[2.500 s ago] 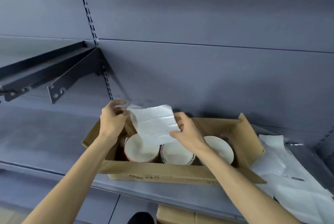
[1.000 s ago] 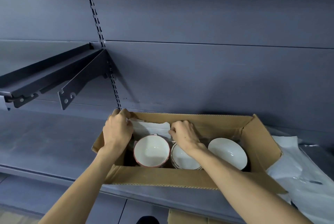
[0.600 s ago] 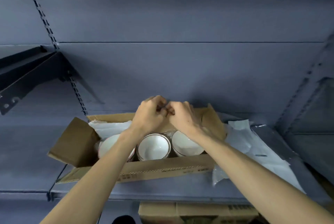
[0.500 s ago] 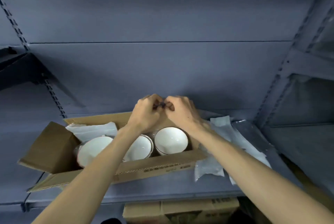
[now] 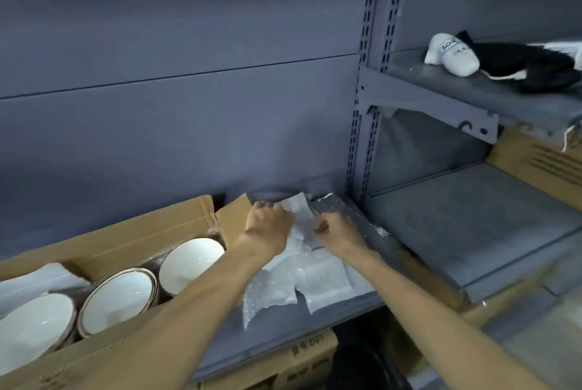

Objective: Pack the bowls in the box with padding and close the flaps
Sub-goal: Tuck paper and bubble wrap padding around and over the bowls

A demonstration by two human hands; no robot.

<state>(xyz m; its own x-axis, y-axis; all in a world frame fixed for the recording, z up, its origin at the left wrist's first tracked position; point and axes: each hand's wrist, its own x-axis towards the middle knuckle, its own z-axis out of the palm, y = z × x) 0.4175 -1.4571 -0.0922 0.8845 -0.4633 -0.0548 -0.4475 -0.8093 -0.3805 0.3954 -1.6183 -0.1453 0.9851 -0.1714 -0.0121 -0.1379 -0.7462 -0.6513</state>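
An open cardboard box (image 5: 151,235) sits on the grey shelf at the lower left. Three white bowls stand in it: left bowl (image 5: 30,326), middle bowl (image 5: 116,300), right bowl (image 5: 189,263). A white padding sheet (image 5: 37,279) lies behind the left bowl. To the right of the box lies a pile of white padding sheets (image 5: 318,282). My left hand (image 5: 269,225) and my right hand (image 5: 335,227) are over that pile. Both pinch the top white sheet (image 5: 297,210) at its far end.
The grey shelf (image 5: 340,304) ends at a front edge under the pile. More cardboard boxes (image 5: 283,361) stand on the level below. To the right is a lower bare shelf (image 5: 466,225), a box (image 5: 541,162), and an upper shelf with a white roll (image 5: 453,54) and black cloth.
Both hands have left the box and moved right to the padding pile, where they now hold a sheet. The view has swung to the right.
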